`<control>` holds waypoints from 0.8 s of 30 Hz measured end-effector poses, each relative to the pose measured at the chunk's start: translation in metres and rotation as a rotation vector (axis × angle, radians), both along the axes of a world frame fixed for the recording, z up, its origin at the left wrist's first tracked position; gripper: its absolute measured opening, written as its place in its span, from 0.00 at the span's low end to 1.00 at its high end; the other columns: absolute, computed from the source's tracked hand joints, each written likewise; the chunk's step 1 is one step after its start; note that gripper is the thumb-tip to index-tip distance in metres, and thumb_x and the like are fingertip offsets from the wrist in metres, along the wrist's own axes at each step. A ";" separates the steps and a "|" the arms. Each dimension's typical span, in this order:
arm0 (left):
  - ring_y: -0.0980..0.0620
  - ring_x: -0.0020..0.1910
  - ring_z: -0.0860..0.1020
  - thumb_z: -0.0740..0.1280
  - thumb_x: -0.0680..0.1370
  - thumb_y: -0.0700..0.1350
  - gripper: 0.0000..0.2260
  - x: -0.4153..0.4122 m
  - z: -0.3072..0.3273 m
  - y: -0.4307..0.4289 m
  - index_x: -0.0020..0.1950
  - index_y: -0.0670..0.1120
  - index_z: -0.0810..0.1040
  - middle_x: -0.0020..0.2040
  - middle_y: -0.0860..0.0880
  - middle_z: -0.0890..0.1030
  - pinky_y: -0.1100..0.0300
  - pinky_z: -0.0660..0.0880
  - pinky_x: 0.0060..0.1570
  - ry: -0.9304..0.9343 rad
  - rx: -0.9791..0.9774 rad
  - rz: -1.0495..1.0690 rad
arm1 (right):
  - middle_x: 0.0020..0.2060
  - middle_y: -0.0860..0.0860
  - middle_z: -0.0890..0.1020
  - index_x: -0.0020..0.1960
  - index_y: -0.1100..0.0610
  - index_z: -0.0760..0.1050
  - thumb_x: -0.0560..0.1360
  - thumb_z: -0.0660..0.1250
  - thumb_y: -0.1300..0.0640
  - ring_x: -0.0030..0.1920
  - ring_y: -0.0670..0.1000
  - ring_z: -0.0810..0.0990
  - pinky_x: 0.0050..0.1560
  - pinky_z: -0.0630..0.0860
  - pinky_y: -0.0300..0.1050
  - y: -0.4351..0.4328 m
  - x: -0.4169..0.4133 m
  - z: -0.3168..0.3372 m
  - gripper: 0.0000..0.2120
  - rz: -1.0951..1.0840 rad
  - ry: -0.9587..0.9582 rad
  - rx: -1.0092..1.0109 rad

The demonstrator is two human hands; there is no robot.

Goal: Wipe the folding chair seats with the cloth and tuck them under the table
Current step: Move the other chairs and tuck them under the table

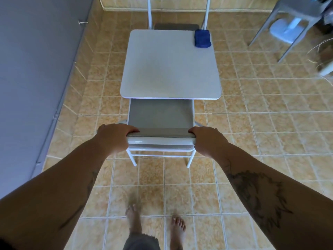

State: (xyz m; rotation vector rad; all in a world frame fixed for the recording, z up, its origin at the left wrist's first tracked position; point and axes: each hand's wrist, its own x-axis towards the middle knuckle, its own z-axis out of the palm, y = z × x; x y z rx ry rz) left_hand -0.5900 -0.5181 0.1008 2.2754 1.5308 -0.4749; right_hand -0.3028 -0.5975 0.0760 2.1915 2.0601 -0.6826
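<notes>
The left hand [112, 137] and the right hand [207, 140] each clenched one end of the top rail of the white metal folding chair with a grey seat [160, 116], fingers curled over it. The chair stood at the near edge of the square white counter [170, 64], its seat only partly under it. The step in hand seemed to be the tucking of this chair; the next move probably called for a straight, even push from both hands until the seat went below the counter. The folded dark blue cloth [202, 38] lay on the far right corner of the counter. A second white folding chair [177, 26] stood at the far side, already mostly under it. A grey plastic chair [288, 17] stood well apart, beyond the far right corner. Nothing visible on the tiled floor [252, 123] blocked the way.
</notes>
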 end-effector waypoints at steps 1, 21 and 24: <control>0.48 0.59 0.76 0.58 0.70 0.38 0.31 0.002 -0.001 0.005 0.66 0.68 0.68 0.63 0.58 0.77 0.47 0.67 0.59 -0.001 0.008 0.003 | 0.46 0.49 0.81 0.57 0.49 0.74 0.72 0.58 0.63 0.45 0.56 0.78 0.51 0.66 0.47 0.004 0.002 0.000 0.18 -0.006 -0.004 -0.007; 0.43 0.58 0.77 0.75 0.63 0.56 0.39 -0.055 -0.056 0.058 0.71 0.48 0.66 0.69 0.43 0.72 0.52 0.77 0.48 -0.896 -0.555 1.314 | 0.60 0.58 0.74 0.71 0.53 0.62 0.77 0.63 0.45 0.51 0.61 0.79 0.50 0.80 0.57 0.013 0.023 -0.001 0.25 -1.213 0.908 -0.281; 0.42 0.53 0.81 0.75 0.59 0.51 0.37 -0.054 -0.069 0.062 0.67 0.45 0.71 0.63 0.40 0.76 0.51 0.81 0.41 -1.007 -0.565 1.384 | 0.45 0.58 0.76 0.67 0.59 0.66 0.78 0.62 0.55 0.35 0.55 0.77 0.24 0.76 0.42 0.020 0.018 -0.011 0.19 -1.403 1.100 -0.151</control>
